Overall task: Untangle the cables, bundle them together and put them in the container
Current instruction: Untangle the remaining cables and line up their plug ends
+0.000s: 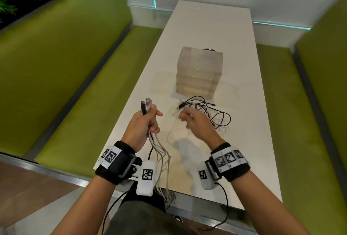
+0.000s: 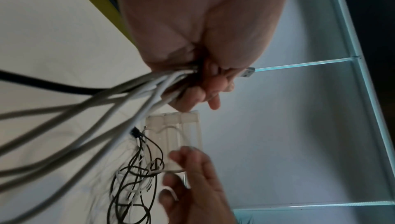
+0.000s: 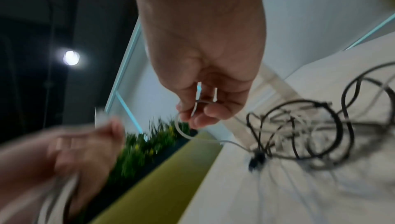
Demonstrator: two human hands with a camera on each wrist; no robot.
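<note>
Left hand [image 1: 143, 122] is up over the counter's [image 1: 253, 122] left edge, near the front. Its grip is a closed fist round a bundle of cables [image 1: 161, 152], mostly grey-white plus one black. The plug ends [image 1: 146, 103] stick out above the fist; the cable lengths hang down past the wrist and over the counter's near edge.

Right hand [image 1: 197, 125] is raised above the middle of the counter, apart from the left hand. Its grip is narrow: the right wrist view shows fingertips [image 3: 215, 114] curled round one thin white cable [image 3: 183, 134], which runs from the fingers down to the tangle. That view is motion-blurred, so which fingers actually pinch it can't be told.

The tangle [image 1: 210, 112] of thin black and white cables lies on the counter just beyond and to the right of the right hand, loops overlapping.

The container [image 1: 200, 73] is a translucent box, standing on the counter's middle just behind the tangle, not touching it as far as the head view shows. A dark object [image 1: 209, 49] peeks over its far top edge.

Green bench seats [image 1: 84, 103] flank the counter on both sides.
</note>
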